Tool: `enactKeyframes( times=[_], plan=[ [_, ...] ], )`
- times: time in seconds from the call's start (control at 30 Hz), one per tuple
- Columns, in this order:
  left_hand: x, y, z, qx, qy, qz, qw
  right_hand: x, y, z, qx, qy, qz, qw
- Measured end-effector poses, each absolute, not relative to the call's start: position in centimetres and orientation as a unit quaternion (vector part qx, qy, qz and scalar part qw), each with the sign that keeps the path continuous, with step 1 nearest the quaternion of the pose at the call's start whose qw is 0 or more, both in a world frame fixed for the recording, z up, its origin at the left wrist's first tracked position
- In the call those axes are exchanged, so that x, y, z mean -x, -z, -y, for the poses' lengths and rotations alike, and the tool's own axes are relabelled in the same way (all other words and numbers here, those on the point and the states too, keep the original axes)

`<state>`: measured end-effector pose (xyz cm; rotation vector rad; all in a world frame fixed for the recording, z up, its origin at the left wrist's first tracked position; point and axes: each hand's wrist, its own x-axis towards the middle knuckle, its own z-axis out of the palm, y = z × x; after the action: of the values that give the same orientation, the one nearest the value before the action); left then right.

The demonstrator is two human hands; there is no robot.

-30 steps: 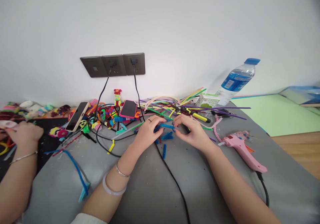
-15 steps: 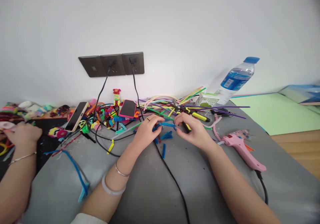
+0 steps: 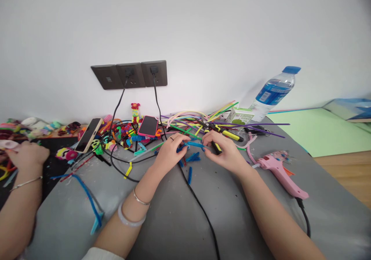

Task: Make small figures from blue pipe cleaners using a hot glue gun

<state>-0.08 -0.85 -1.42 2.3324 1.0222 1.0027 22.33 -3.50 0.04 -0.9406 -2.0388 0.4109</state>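
Note:
My left hand and my right hand meet over the grey mat, both pinching one blue pipe cleaner that spans between their fingertips. Loose blue pipe cleaner pieces lie just below the hands. A black-and-yellow tool handle shows under my right fingers; I cannot tell whether they grip it. A pile of long coloured pipe cleaners lies just beyond the hands.
A pink glue gun lies at right, its black cord crossing the mat. Two phones, small colourful figures, yellow-handled pliers, a water bottle and wall sockets sit behind. Another person's hand works at far left.
My right hand has shifted slightly up and toward the tool handle; both hands keep hold of the blue pipe cleaner. Little else has moved.

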Motion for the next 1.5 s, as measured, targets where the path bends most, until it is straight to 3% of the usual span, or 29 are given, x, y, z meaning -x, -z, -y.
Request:
enactKeyframes(
  times=[0.67,1.17,1.5],
  plan=[
    [0.4,1.8,0.2,-0.77,-0.399,-0.451,0.212,-23.7,-0.8,3.2,0.403,-0.09,0.802,0.431],
    [0.6,2.0,0.7,-0.813,-0.247,-0.484,0.209,-23.5,-0.5,3.0,0.4,-0.089,0.803,0.432],
    [0.8,2.4,0.1,-0.777,-0.301,-0.518,0.194,-23.4,-0.7,3.1,0.403,-0.091,0.8,0.435]
  ],
)
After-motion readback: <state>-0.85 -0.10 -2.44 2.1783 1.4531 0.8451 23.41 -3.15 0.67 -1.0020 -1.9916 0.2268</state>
